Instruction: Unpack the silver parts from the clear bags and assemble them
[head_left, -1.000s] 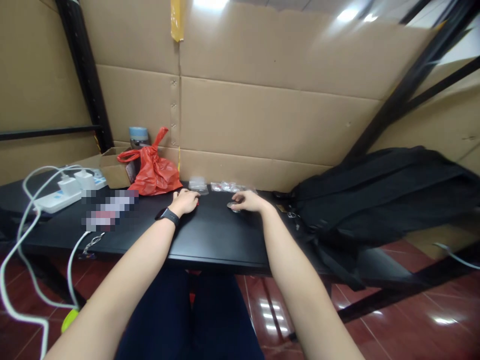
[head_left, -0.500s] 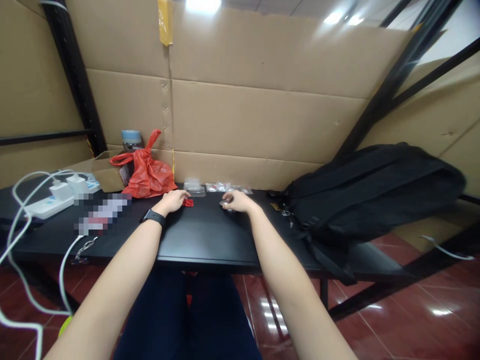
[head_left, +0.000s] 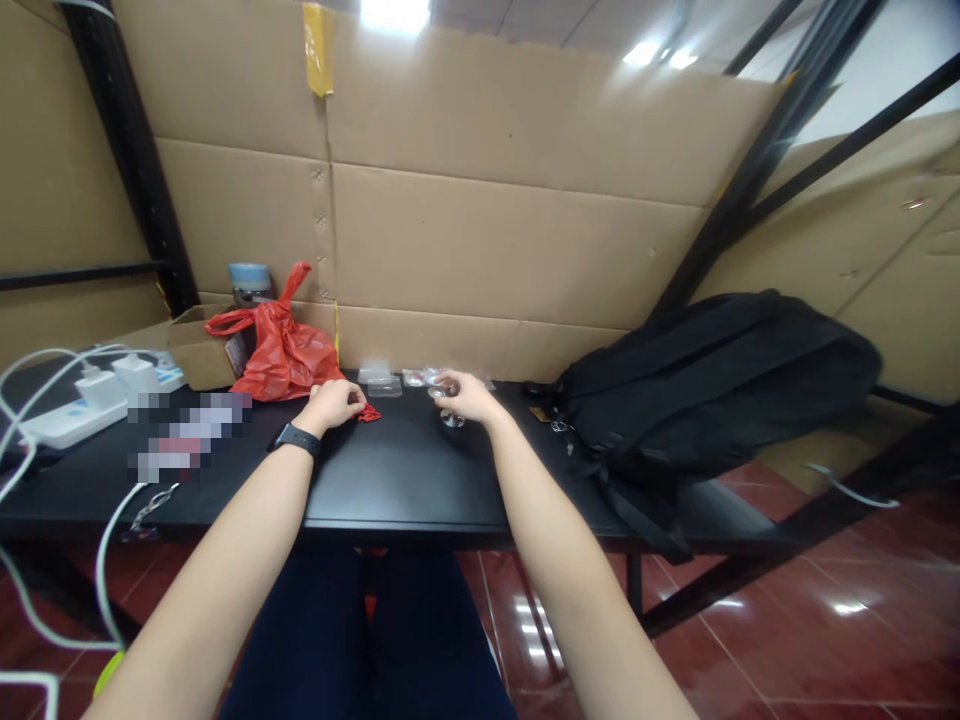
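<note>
My left hand (head_left: 334,404), with a black watch on its wrist, rests on the black table (head_left: 405,480) and pinches the edge of a small red item (head_left: 369,412). To the right, my right hand (head_left: 466,396) has its thumb and fingers closed on a small shiny round piece (head_left: 437,393). Another shiny round piece (head_left: 453,419) lies on the table just below that hand. Behind the hands are clear plastic packets (head_left: 384,385) and small bags with shiny contents (head_left: 417,378).
A red plastic bag (head_left: 289,355), a cardboard box (head_left: 201,350) and a white power strip (head_left: 75,420) with cables stand at the left. A black backpack (head_left: 720,390) lies at the right, with keys (head_left: 559,427) beside it. Cardboard panels (head_left: 487,240) rise behind.
My left hand has closed its fingers at the red item, which has changed shape. My right hand has lifted a little with one round piece, and the other shows below it. The view has shifted slightly.
</note>
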